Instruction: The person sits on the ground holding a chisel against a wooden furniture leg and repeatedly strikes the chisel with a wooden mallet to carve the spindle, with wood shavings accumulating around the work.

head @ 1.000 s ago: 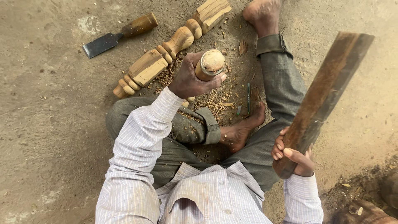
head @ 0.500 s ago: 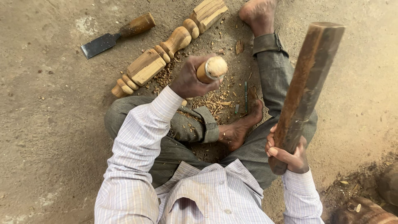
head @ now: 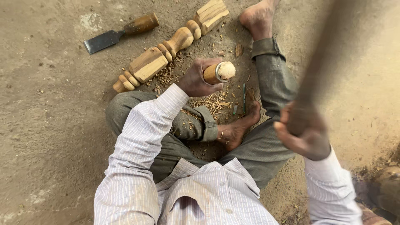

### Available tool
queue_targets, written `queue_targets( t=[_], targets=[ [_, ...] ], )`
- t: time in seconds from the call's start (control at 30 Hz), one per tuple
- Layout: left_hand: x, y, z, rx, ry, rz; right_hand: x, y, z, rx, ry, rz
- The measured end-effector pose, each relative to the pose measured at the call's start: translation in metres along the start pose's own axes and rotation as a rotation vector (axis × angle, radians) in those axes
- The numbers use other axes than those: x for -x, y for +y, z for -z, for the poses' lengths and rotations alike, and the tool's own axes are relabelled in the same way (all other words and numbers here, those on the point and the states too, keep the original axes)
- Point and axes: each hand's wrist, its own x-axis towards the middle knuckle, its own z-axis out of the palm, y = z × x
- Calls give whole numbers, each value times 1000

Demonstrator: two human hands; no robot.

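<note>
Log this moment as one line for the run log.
left hand: grips chisel handle upright | right hand: holds blurred wooden mallet | turned wooden post on ground | spare chisel lying apart

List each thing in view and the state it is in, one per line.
Left hand: closed around the chisel handle, held upright.
Right hand: gripping the raised, blurred wooden mallet.
Turned wooden leg: lying on the ground.
Spare chisel: lying flat, untouched.
Wood chips: scattered.
</note>
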Motion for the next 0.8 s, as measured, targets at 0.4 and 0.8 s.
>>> queue_targets(
  t=[0.4,0.8],
  targets=[
    [16,-22,-4,-68,3,80,2,3,14,-447,61,-424],
    [13,-19,-5,-210,16,135,-26,-22,5,-1047,27,-781]
  ],
)
